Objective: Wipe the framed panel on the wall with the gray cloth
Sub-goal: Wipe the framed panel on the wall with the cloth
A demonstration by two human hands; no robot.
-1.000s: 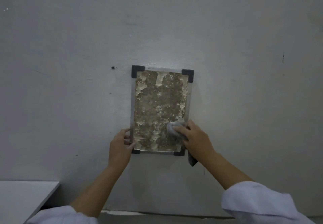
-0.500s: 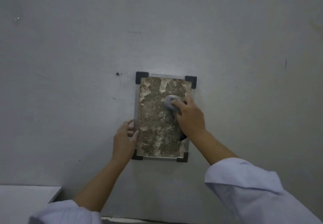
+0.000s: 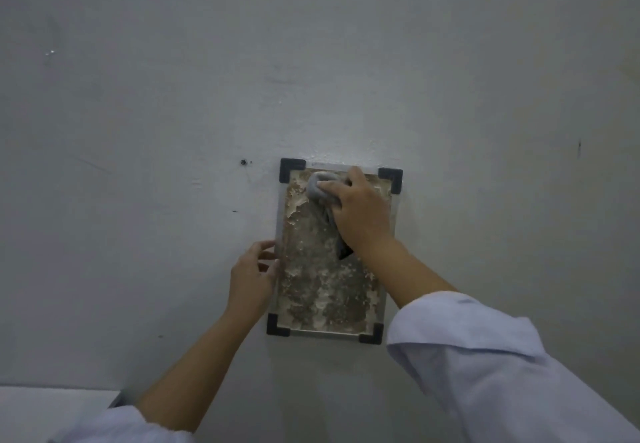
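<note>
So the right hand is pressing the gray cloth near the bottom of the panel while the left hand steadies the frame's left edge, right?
Not quite. In the head view the right hand presses the gray cloth near the top of the panel; the left hand does steady the left edge.

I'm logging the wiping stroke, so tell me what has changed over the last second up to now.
The right hand, gripping the gray cloth, has swept up the framed panel from near its lower right corner to its top edge, toward the left. The left hand has shifted slightly higher along the frame's left edge. The panel remains on the wall, still blotchy.
</note>
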